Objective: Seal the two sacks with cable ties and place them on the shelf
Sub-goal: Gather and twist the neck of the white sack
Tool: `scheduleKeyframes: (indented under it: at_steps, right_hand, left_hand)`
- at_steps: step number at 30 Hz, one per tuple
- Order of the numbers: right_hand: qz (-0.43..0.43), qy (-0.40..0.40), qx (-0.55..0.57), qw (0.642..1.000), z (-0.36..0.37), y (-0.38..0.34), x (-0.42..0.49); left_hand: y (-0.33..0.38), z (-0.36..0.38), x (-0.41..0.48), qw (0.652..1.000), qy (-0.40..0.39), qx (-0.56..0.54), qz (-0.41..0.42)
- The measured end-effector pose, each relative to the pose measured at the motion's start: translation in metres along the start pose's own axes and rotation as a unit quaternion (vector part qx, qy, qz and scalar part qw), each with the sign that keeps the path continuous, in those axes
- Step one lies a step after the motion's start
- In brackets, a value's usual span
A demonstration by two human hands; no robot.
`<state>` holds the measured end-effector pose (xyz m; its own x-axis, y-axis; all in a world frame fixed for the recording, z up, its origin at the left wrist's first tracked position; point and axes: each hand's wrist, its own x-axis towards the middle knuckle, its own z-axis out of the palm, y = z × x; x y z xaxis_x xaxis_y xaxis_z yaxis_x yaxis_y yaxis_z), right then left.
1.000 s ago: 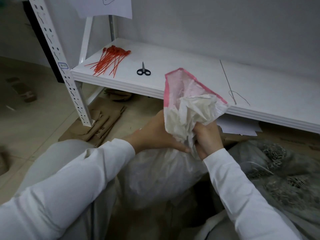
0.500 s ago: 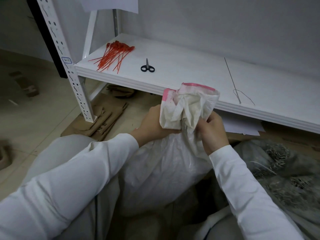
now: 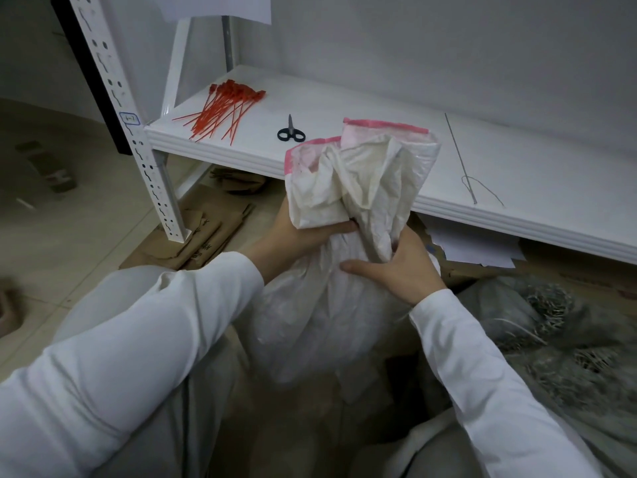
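Gripping the bunched neck of the white sack [image 3: 331, 305], the left hand [image 3: 303, 232] curls round it from one side. The right hand [image 3: 396, 270] clasps it from the other, thumb lying across the front. The sack stands on the floor just before the shelf, its crinkled, pink-edged top flaring above both hands. The smooth white shelf [image 3: 534, 160] carries a fan of red cable ties [image 3: 224, 108], black-handled scissors [image 3: 291, 131] and a thin wire [image 3: 460, 157]. Flattened cardboard [image 3: 203, 243] lies on the pale tiled floor [image 3: 69, 229].
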<state>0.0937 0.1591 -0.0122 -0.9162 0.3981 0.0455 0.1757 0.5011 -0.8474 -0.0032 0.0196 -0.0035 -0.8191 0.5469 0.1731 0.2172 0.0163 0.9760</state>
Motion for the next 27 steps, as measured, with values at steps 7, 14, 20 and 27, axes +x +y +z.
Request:
scheduleKeyframes:
  at_steps: [7,14,20,27]
  right_hand:
    - [0.021,0.036,0.014,0.999,-0.002,0.014,0.008]
    - [0.049,0.055,0.017,0.997,0.005,0.023,0.009]
    - [0.046,0.091,0.088,0.991,-0.003,0.017,0.007]
    - [0.043,0.131,0.137,0.981,-0.007,0.012,0.005]
  left_hand:
    - [-0.01,-0.002,0.002,0.999,-0.038,0.029,-0.013]
    - [-0.006,-0.006,0.007,0.978,-0.133,0.143,-0.077]
    - [0.008,-0.014,0.001,0.956,-0.204,0.188,-0.092]
    - [0.006,-0.013,-0.001,0.931,-0.197,0.301,-0.065]
